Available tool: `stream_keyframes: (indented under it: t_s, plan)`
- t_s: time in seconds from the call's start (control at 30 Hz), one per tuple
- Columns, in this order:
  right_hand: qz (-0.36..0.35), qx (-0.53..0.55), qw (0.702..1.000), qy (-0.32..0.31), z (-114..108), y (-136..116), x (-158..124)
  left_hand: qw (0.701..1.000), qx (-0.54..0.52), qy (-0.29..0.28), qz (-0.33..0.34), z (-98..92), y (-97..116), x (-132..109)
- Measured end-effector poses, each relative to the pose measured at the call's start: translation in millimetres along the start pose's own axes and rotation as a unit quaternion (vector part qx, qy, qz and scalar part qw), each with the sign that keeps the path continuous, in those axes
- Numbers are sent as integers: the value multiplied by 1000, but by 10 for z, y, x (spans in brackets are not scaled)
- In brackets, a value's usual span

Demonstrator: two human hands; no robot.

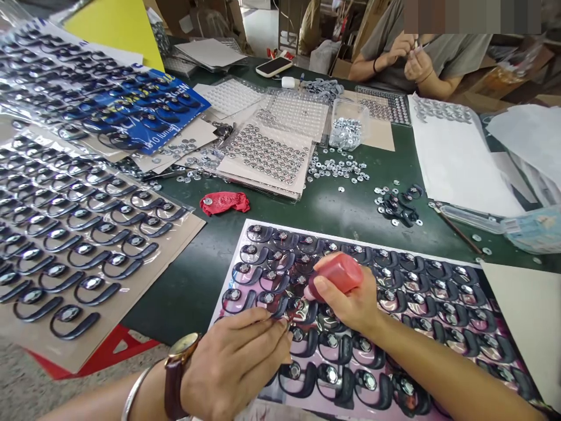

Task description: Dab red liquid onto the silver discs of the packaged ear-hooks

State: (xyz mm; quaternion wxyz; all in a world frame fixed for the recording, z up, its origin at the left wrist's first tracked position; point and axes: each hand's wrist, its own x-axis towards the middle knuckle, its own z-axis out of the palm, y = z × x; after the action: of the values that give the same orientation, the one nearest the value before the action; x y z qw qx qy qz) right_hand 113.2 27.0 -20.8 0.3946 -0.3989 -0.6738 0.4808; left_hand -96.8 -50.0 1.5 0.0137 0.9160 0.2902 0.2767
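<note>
My right hand (357, 304) grips a small red squeeze bottle (339, 273), its nozzle tilted down to the left over a silver disc on one of the black curved hook-shaped pieces (328, 374). These pieces lie in rows on a plastic-covered printed board (239, 248), each with a round silver centre. My left hand (241, 356), with a watch and a bangle on the wrist, reaches in from the lower left. Its fingers are pressed together near the nozzle, close to the same piece. Whatever they pinch is too small or too hidden to name.
More hook pieces fill a brown board (175, 237) and a blue printed sheet (170, 126) on the left. A red cloth (225, 203), a tray of silver discs (267, 152), a clear tub (348, 131) and loose washers lie beyond. A co-worker's hands (412, 58) are at the far side.
</note>
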Motion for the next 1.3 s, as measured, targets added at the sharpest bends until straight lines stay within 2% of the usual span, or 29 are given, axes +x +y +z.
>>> stream_keyframes:
  t_s: [0.43, 1.0, 1.17, 1.3]
  plan:
    - [-46, -68, 997, -6, 22, 60, -11, 1000, 3, -21, 19, 26, 106, -51]
    - [-49, -104, 993, 25, 18, 63, -1, 1000, -5, -21, 8, 22, 77, -38]
    - [-63, -106, 990, 65, -4, 44, 5, 1000, -8, -17, 2, 7, 73, -20]
    - [-40, -88, 994, 51, 7, 39, 13, 1000, -14, -18, -4, 16, 82, -24]
